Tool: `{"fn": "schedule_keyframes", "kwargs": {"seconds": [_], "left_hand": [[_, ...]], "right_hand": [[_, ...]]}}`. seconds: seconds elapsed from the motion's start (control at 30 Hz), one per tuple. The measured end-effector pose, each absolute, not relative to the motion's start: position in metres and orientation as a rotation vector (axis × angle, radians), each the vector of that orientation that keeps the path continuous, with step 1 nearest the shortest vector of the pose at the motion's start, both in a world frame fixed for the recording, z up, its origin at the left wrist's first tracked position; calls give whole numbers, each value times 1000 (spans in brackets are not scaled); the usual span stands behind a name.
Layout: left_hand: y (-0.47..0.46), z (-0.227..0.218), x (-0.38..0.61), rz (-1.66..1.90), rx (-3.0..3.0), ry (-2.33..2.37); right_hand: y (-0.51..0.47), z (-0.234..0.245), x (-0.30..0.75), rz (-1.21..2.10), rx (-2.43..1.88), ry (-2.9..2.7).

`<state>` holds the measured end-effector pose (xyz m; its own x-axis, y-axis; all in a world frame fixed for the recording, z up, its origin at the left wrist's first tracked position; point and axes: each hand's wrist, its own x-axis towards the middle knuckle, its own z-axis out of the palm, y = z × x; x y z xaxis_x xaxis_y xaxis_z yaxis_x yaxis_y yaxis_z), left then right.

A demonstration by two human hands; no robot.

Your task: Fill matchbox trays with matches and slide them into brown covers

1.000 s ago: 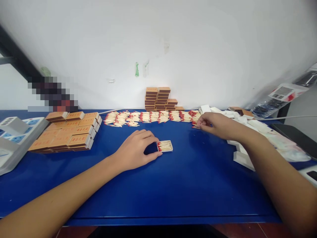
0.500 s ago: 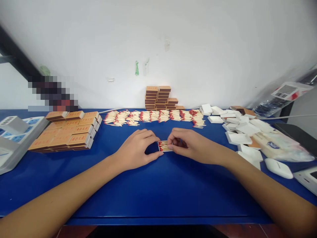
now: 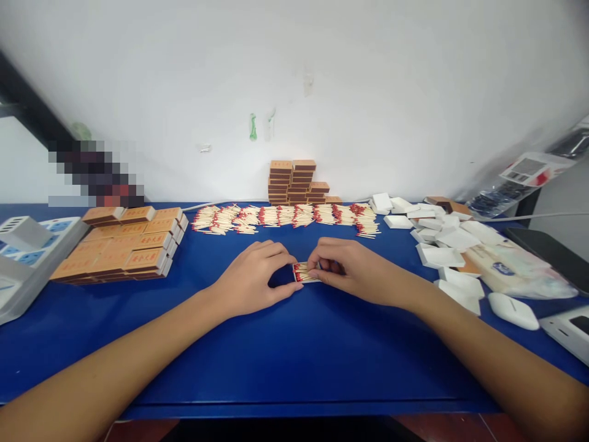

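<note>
And here's the left hand, thumb and fingers gripping the left end of a small tray on the blue table; the right hand curls over the other end, fingertips at the matches inside, whether gripping any I can't tell. Loose matchsticks lie behind.

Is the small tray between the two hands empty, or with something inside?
Not empty: red-headed matches show inside the tray; the right hand hides part.
</note>
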<state>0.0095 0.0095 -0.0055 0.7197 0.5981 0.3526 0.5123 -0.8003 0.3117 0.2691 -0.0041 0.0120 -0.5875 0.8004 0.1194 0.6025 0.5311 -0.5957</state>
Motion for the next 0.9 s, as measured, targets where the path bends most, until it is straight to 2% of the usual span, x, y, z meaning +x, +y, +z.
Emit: {"fn": "schedule_keyframes", "kwargs": {"seconds": [0.73, 0.9], "left_hand": [[11, -6, 9, 674, 2738, 848], [11, -7, 10, 676, 2737, 835]], "right_hand": [[-6, 6, 263, 433, -1236, -2400], [-5, 3, 263, 469, -1181, -2406]]}}
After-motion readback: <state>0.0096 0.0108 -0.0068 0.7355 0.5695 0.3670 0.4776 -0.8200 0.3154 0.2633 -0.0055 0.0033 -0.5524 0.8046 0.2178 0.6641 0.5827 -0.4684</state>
